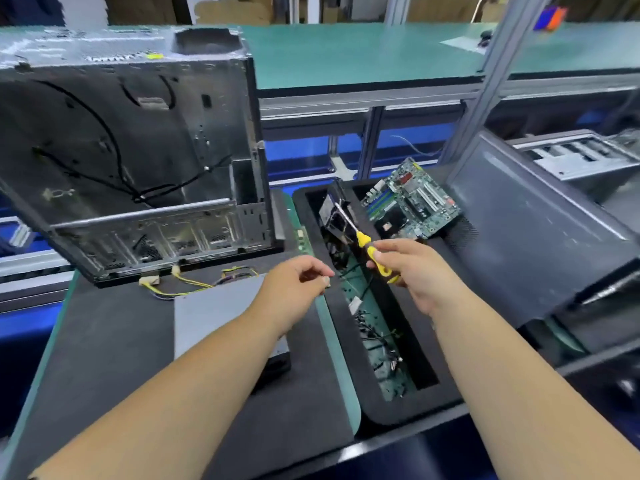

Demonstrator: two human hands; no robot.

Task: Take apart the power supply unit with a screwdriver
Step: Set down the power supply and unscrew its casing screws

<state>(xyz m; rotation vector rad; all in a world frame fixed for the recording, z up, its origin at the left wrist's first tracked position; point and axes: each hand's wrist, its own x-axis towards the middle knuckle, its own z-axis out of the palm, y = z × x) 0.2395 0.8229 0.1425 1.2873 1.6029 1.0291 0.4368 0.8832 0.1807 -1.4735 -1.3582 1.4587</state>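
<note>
Yellow and black, that's the handle of the one screwdriver [375, 256], and the right hand [412, 271] has its fingers curled round it, shaft angled up and away over the black bin [398, 403]. The left hand [294, 289] hovers at the bin's near-left edge, thumb and fingertips pinched close together; whether there's a small thing between them, I can't tell, it's too blurred.

The power supply [221, 313], a flat grey metal box, lies on the dark mat [104, 358] under the left forearm, so part of it is hidden. Its bundle of yellow and black wires [194, 284] with pale plugs trails out toward the far left, ending just beside the computer case [131, 168].

That one case, stripped and open, stands tilted at the back of the mat, thin black cables looping inside it. It blocks the far-left side of the bench.

Inside the bin: loose dark wires and green circuit boards in a heap, too tangled to count. One big green motherboard [412, 199] leans on the bin's far-right rim. A narrow green board strip [304, 240] stands along the bin's left wall.

To the right, a grey metal panel [540, 230] slopes up, close by the right hand. A second metal chassis [581, 157] sits beyond it. Behind, a green-topped bench [363, 53] on aluminium posts.
</note>
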